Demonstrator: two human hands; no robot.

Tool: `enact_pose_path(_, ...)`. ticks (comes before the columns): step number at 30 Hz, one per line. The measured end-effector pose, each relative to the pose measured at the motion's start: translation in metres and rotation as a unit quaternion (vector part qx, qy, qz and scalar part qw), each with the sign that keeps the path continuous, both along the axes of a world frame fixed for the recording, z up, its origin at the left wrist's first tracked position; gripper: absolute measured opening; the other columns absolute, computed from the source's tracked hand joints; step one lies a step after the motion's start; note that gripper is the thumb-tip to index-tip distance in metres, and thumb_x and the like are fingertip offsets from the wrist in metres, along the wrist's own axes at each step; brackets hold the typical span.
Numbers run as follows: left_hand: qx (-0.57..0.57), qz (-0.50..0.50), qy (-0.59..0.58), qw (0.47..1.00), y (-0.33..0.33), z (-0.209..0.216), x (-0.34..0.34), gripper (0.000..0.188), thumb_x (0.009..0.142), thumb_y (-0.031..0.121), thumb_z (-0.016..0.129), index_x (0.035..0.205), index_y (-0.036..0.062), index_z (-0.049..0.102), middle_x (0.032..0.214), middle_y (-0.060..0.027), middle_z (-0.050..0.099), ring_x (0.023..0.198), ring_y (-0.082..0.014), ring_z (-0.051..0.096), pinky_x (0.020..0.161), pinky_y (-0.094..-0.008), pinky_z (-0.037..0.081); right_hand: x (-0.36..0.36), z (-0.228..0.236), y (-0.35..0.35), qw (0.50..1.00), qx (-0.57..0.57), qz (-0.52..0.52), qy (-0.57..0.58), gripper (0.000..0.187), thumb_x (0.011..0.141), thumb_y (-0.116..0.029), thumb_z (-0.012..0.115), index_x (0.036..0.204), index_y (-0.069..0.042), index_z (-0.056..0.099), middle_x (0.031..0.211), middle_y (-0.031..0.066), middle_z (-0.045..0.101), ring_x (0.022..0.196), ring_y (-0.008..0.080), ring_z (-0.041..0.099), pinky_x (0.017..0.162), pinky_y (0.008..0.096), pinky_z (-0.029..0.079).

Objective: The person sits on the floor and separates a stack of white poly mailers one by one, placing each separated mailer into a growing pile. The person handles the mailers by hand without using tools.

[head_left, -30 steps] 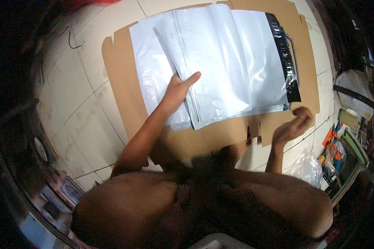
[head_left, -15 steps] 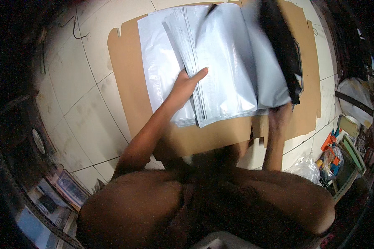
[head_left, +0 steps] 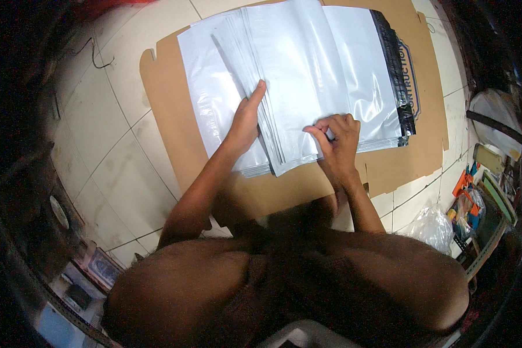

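Note:
A thick bundle of white plastic mailing bags (head_left: 284, 69) slants across the middle, its layered edges showing on the left. My left hand (head_left: 246, 122) is closed around that left edge, thumb on top and fingers hidden underneath. At the bundle's lower right corner, my right hand (head_left: 339, 136) has its fingers bent and its thumb and forefinger brought together, seemingly on the top bag's edge. More white mailing bags (head_left: 362, 64) lie beneath on the right, with a black strip (head_left: 393, 69) along their far right side. Another part of the lower pile (head_left: 200, 93) shows at left.
Under the bags is a flattened brown cardboard box (head_left: 168, 116) on a white tiled floor (head_left: 119, 156). Clear plastic (head_left: 432, 232), an orange item (head_left: 463, 184) and a clutter of goods stand at right. My bent knees (head_left: 180, 278) fill the foreground.
My right hand has come left and up from the right-hand pile to the bundle's corner. The blurred black-and-grey bag it was moving now lies flat, white side up. My left hand still grips the bundle.

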State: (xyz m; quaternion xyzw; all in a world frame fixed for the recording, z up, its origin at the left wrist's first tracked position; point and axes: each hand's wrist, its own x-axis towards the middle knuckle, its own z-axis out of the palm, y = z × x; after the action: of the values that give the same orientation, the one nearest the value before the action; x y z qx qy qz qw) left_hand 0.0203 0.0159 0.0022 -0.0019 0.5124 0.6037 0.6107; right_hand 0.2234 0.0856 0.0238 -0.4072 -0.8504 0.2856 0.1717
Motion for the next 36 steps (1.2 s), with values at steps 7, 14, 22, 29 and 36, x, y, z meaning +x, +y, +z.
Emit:
enact_pose_path(7, 0.01, -0.012, -0.022, 1.0, -0.003, -0.003, -0.005, 0.073, 0.101, 0.045, 0.051, 0.145, -0.0085, 0.031, 0.142, -0.0224, 0.047, 0.131, -0.0299, 0.048, 0.11, -0.0409, 0.039, -0.005, 0.013, -0.004, 0.998, 0.044, 0.041, -0.008, 0.022, 0.076, -0.031, 0.081, 0.085, -0.013, 0.072, 0.077, -0.0011, 0.062, 0.082, 0.0193, 0.05, 0.081, 0.0345, 0.031)
enact_pose_path(14, 0.01, -0.007, -0.03, 0.999, -0.006, -0.013, -0.01, 0.068, 0.099, 0.041, 0.057, 0.141, -0.0087, 0.037, 0.134, -0.0203, 0.054, 0.123, -0.0285, 0.054, 0.106, -0.0397, 0.043, 0.051, -0.009, 0.024, 0.81, -0.399, -0.278, 0.329, 0.02, 0.096, -0.025, 0.065, 0.107, -0.009, 0.066, 0.09, 0.0025, 0.064, 0.089, 0.014, 0.054, 0.081, 0.0291, 0.042)
enact_pose_path(22, -0.033, -0.047, 0.093, 0.994, -0.005, 0.005, -0.002, 0.062, 0.094, 0.031, 0.066, 0.132, -0.0135, 0.045, 0.119, -0.0202, 0.061, 0.106, -0.0244, 0.062, 0.093, -0.0329, 0.048, 0.061, 0.044, 0.014, 0.962, -0.023, -0.163, 0.217, 0.026, 0.092, -0.022, 0.068, 0.108, -0.004, 0.057, 0.095, 0.0028, 0.054, 0.09, 0.0185, 0.054, 0.084, 0.0305, 0.044)
enact_pose_path(29, -0.005, -0.018, 0.071, 0.997, -0.003, -0.005, -0.002, 0.059, 0.095, 0.033, 0.066, 0.13, -0.0113, 0.048, 0.118, -0.0189, 0.062, 0.105, -0.023, 0.062, 0.091, -0.0322, 0.049, -0.01, 0.004, -0.008, 1.0, -0.019, -0.014, -0.004, 0.028, 0.076, -0.032, 0.082, 0.085, -0.009, 0.069, 0.082, 0.007, 0.065, 0.082, 0.0274, 0.055, 0.085, 0.0385, 0.038)
enact_pose_path(36, -0.05, -0.055, 0.091, 0.993, -0.002, 0.01, -0.001, 0.061, 0.096, 0.034, 0.063, 0.133, -0.0117, 0.047, 0.118, -0.0198, 0.062, 0.108, -0.0232, 0.06, 0.093, -0.0315, 0.047, 0.044, -0.006, 0.02, 0.909, -0.339, -0.162, 0.18, 0.013, 0.092, -0.02, 0.064, 0.091, -0.008, 0.068, 0.087, -0.0019, 0.064, 0.08, 0.0123, 0.052, 0.075, 0.0289, 0.041)
